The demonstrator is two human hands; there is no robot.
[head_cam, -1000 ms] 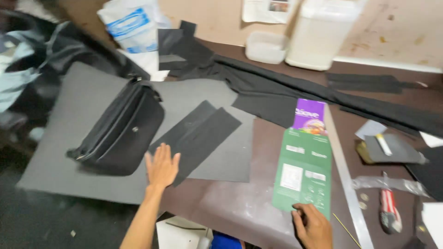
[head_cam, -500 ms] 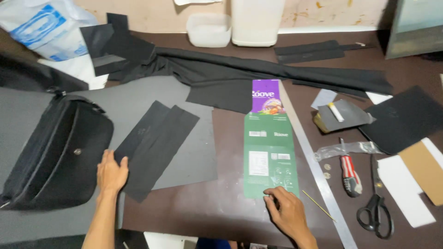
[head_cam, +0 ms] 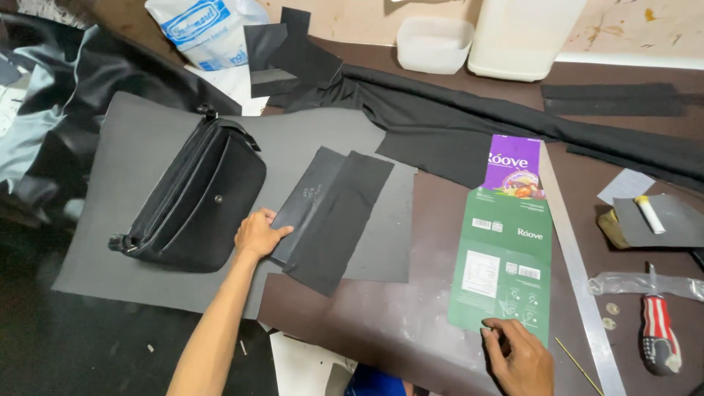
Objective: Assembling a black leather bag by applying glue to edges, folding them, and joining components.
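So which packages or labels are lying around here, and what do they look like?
Flattened carton: on the brown table under the right hand's fingers; long, green with a purple top end and white label panels.
Plastic bag: top left, behind the black bag; crumpled, white with blue print.
White tub and white jug: top centre, no labels visible.

Dark brown table [head_cam: 411,323]. On it: large grey sheet [head_cam: 147,154] at left, black bag [head_cam: 194,202] and black fabric pieces [head_cam: 334,209] on sheet. Green-purple flattened carton [head_cam: 506,242] mid-right, metal ruler [head_cam: 576,264] just beside. Long black cloth [head_cam: 469,121] across back. White tub [head_cam: 434,44], white jug [head_cam: 524,37] at far edge. Screwdriver [head_cam: 658,334] at right.
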